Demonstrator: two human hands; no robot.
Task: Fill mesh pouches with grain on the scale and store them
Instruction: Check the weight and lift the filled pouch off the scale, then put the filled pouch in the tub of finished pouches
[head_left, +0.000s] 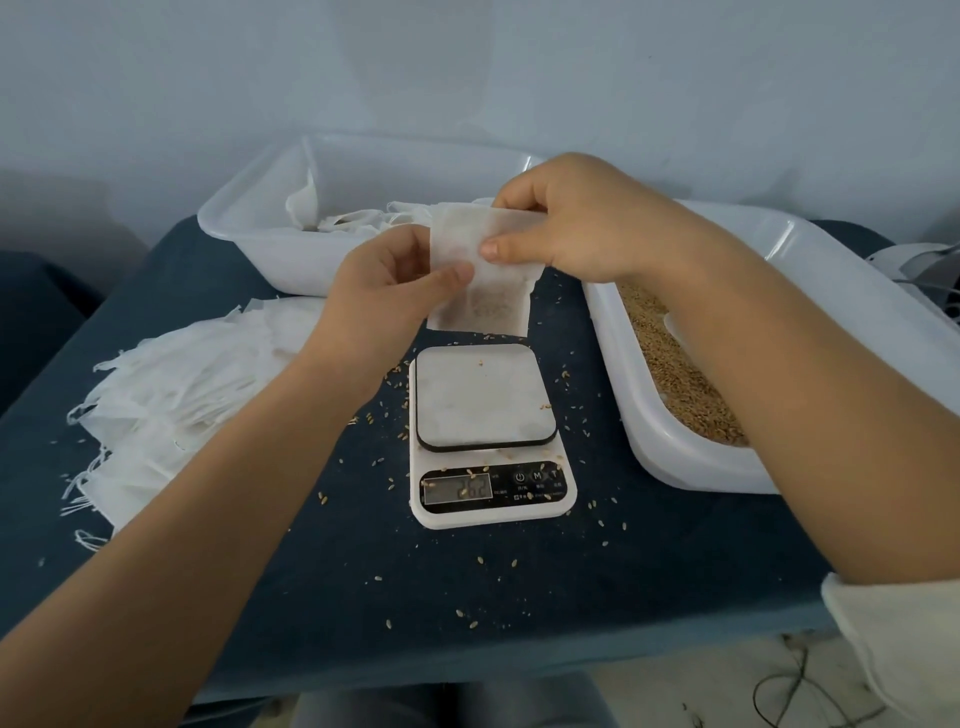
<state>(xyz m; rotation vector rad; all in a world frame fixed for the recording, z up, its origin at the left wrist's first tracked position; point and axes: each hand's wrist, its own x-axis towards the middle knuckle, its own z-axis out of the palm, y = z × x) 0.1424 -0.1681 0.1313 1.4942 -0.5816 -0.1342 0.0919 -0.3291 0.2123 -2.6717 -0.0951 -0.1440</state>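
Note:
A white mesh pouch (485, 291) with some grain in its lower part hangs in the air above and behind the white scale (488, 436). My left hand (387, 291) pinches the pouch's left edge between thumb and fingers. My right hand (576, 218) pinches its top right part with the thumb in front. The scale's platform carries only a few stray grains, and its display is lit. A white tray of brown grain (670, 462) stands to the right, partly hidden by my right forearm.
A pile of empty white pouches (197, 384) lies at the left on the dark blue table (467, 597). A white tray (249, 228) at the back holds several pouches. Loose grains are scattered around the scale. Cables lie on the floor at the lower right.

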